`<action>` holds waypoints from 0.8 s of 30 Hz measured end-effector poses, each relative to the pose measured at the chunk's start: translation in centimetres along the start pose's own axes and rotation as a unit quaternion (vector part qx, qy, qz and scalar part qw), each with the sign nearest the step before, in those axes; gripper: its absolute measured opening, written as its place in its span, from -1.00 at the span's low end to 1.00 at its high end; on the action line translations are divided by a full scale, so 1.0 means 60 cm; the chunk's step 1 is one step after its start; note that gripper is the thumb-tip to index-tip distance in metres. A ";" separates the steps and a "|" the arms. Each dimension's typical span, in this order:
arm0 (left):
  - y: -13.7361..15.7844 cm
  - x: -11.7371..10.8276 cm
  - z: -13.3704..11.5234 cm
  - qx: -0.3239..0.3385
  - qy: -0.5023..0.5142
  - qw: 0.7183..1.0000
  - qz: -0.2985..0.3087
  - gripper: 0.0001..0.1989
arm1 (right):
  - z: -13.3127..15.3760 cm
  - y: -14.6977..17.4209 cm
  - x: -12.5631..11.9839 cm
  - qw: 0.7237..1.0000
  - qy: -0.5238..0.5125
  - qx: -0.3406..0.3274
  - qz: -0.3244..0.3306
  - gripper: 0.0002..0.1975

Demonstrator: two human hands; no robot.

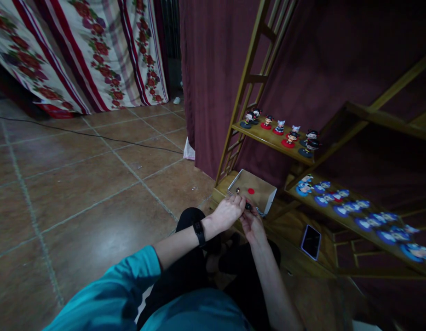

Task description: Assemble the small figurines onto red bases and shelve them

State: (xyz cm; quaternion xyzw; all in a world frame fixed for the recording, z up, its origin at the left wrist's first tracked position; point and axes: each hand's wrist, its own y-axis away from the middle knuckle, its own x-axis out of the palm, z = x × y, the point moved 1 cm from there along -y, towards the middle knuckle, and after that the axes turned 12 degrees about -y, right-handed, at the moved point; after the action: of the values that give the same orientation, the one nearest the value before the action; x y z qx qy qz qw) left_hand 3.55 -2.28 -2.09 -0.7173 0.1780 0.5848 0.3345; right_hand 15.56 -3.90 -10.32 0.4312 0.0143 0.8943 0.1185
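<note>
The small dark-topped figurine [248,206] is held up at the near edge of the open box, between the person's two hands. From my end I read the left hand [232,209] as curled over it and the right hand [252,224] as pinching it from the other side, fingertips nearly meeting. The left knuckles hide much of the hold, so I can't tell how firm it is.

My first worry is a slip: the piece is tiny, and a squeeze off-centre could shoot it out, into the box [263,193] or down past the knees to the tiled floor [106,216]. Inside the box lie a little loose piece [238,190] and a red disc [250,191]; a wrist catching the thin wall could, I judge, tip it and scatter both.

Farther out, I'd mind the right elbow and the phone [311,242] lying on the bottom shelf [292,232]. A bump on the frame could topple the figurines [289,139] crowded on the upper shelf [264,136], some near its edge, or the blue-based ones [344,209] below.
</note>
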 end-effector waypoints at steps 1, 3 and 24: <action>0.000 0.003 0.003 -0.020 0.037 0.999 -0.001 -0.73 | 0.001 0.001 0.000 1.000 0.008 -0.002 -0.005 -0.65; -0.001 0.011 0.011 -0.065 0.119 0.991 -0.006 -0.75 | 0.005 0.002 0.002 0.999 0.031 -0.009 -0.012 -0.67; -0.011 0.060 0.039 -0.313 0.761 0.561 0.091 -0.83 | 0.046 0.015 0.052 0.984 0.167 -0.064 0.019 -0.67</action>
State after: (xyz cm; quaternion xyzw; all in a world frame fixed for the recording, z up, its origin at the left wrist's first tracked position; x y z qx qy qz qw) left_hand 3.19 0.27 -5.57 -0.9358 0.2364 -0.1319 -0.2257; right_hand 15.65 -4.26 -6.08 0.2677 -0.0316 0.9548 0.1251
